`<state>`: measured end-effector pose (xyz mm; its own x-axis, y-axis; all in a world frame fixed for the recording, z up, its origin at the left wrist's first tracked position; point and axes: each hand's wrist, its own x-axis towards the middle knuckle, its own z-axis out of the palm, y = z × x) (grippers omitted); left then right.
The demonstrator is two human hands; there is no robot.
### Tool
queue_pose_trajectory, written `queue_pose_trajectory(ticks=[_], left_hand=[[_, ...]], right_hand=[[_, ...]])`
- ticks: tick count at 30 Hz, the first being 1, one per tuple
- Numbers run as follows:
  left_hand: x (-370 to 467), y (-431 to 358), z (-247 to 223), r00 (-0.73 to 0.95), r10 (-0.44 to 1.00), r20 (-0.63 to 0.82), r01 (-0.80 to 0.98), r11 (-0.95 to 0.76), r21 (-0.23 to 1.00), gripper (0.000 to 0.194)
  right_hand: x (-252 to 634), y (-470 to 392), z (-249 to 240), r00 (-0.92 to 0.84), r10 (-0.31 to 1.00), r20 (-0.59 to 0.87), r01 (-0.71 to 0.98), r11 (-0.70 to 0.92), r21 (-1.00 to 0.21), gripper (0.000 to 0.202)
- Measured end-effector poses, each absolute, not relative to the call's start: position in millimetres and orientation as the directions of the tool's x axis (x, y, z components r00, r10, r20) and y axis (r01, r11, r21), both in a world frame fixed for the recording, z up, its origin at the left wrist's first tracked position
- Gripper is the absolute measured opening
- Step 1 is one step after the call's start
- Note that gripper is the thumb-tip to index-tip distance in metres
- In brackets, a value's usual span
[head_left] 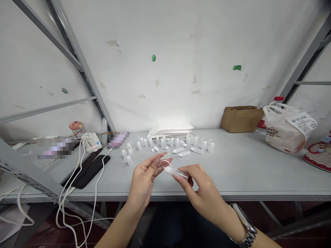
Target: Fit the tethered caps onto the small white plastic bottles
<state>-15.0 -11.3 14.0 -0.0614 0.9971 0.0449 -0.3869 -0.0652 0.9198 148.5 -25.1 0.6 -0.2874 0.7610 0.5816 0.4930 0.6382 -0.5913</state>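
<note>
Above the table's front edge, a small translucent white squeeze bottle [179,173] lies tilted between my hands, its nozzle end pointing left. My right hand [200,181] is closed around its body, thumb below and fingers above. At the nozzle end, my left hand [146,175] pinches the small bottle cap [161,164], whose looped strap arcs over the bottle's shoulder; the fingers partly hide this cap. Behind my hands, several similar bottles [210,147] stand in a loose row, while others [184,154] lie on their sides with their straps showing.
White sheets [170,130] are stacked against the wall. At the right are a brown cardboard box [241,120], a plastic bag [281,134] and a red-capped bottle [278,100]. White cables [96,186], a black power bank [90,172] and a power strip [92,142] occupy the left.
</note>
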Motion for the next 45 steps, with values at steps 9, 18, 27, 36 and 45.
queue_pose_trajectory(ticks=[9, 18, 27, 36, 45], left_hand=[[-11, -11, 10, -0.085, 0.995, 0.05, -0.381, -0.079, 0.921, 0.029], [-21, -4, 12, -0.022, 0.997, -0.079, -0.556, 0.053, 0.829, 0.018], [-17, -7, 13, 0.001, 0.996, -0.087, -0.531, 0.074, 0.844, 0.022], [-16, -8, 13, -0.016, 0.999, -0.039, -0.512, 0.026, 0.859, 0.023], [-13, -10, 10, -0.037, 0.999, 0.01, -0.473, -0.026, 0.881, 0.023]], right_hand=[[145, -26, 0, -0.313, 0.677, 0.666, 0.538, 0.705, -0.462, 0.014], [146, -26, -2, -0.299, 0.702, 0.646, 0.513, 0.689, -0.511, 0.012], [146, -26, 1, -0.3, 0.693, 0.655, 0.52, 0.695, -0.497, 0.014], [146, -26, 1, -0.286, 0.688, 0.667, 0.53, 0.694, -0.488, 0.011], [147, -26, 0, -0.325, 0.649, 0.688, 0.548, 0.722, -0.423, 0.012]])
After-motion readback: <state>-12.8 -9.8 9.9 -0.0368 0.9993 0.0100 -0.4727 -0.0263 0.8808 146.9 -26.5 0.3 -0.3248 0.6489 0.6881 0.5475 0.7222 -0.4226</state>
